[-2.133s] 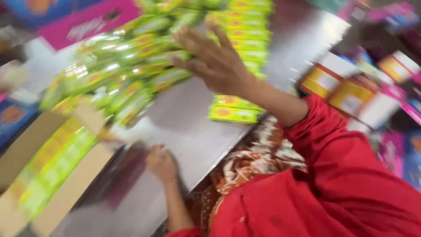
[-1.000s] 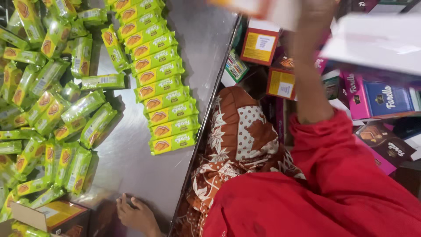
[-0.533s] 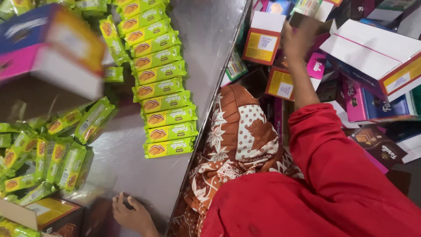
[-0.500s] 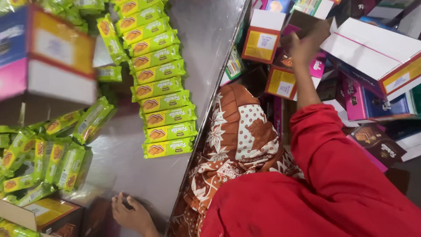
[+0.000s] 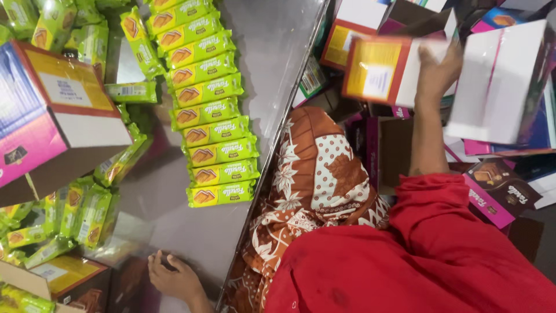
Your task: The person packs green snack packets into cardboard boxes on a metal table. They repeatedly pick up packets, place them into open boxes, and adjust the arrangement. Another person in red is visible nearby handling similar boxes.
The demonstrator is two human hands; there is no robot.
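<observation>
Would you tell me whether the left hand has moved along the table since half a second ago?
No: the left hand still rests flat on the steel table, below the row of green packets.

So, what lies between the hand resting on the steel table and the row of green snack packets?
In the head view, only bare shiny steel table lies between the left hand and the row of green snack packets.

The row of snack packets [image 5: 208, 110] down the middle is lime green, each with an orange-brown picture at one end. The desk [image 5: 272, 46] under them is shiny grey metal. At far left, a big carton [image 5: 52, 116] shows pink, blue, yellow and white faces edged in red. The flat carton [image 5: 379, 69] at far right is yellow with a red border and white panel. The sleeve [image 5: 452, 232] is plain red; the cloth [image 5: 313, 179] beside it is rust-orange with white flowers and dots.
</observation>
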